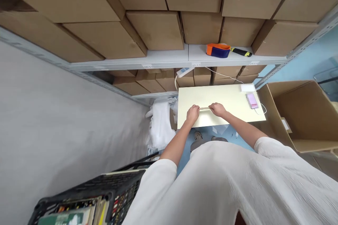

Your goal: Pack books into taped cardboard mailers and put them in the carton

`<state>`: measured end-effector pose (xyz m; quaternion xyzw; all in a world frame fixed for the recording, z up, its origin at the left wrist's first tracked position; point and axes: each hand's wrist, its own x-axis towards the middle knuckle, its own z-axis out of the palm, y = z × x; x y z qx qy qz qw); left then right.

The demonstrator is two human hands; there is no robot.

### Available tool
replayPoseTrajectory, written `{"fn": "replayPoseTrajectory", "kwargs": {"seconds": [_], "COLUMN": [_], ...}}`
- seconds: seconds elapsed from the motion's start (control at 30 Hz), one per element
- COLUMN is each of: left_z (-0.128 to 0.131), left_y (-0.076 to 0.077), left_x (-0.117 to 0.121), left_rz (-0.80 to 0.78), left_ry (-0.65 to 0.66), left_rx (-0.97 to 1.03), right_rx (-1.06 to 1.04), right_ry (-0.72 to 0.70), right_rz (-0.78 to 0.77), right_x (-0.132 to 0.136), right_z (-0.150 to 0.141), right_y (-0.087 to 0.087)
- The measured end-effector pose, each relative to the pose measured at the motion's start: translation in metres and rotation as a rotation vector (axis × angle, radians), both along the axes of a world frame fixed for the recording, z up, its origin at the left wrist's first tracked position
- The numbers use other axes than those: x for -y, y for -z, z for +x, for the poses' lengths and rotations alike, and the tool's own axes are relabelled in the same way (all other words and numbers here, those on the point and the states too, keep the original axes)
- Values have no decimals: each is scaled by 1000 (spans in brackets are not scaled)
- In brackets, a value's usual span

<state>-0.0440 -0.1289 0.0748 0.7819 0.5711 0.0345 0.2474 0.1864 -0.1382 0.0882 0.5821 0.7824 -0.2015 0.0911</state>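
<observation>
On a small cream table both of my hands grip a thin pale strip that lies flat between them. My left hand is closed on its left end. My right hand is closed on its right end. What the strip is I cannot make out. Both hands sit near the table's front edge.
A pink phone on a white cable and a white box lie at the table's right. A tape dispenser and a cutter rest on the shelf among cardboard boxes. An open carton stands right, a black crate near left.
</observation>
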Motion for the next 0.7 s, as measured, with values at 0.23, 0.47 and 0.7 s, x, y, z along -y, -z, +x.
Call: {"fn": "replayPoseTrajectory", "kwargs": {"seconds": [0.23, 0.47, 0.7], "left_z": [1, 2, -6], "left_y": [27, 59, 92], "left_x": [-21, -38, -27], "left_rz": [-87, -89, -267], "left_ry": [128, 123, 230], "left_rx": [38, 169, 120], "right_rx": [-35, -177, -168], "right_ry": [143, 246, 333], "right_rz": [-55, 2, -156], "right_x": [5, -9, -2], "right_z": [0, 1, 2], "right_y": [23, 61, 96]}}
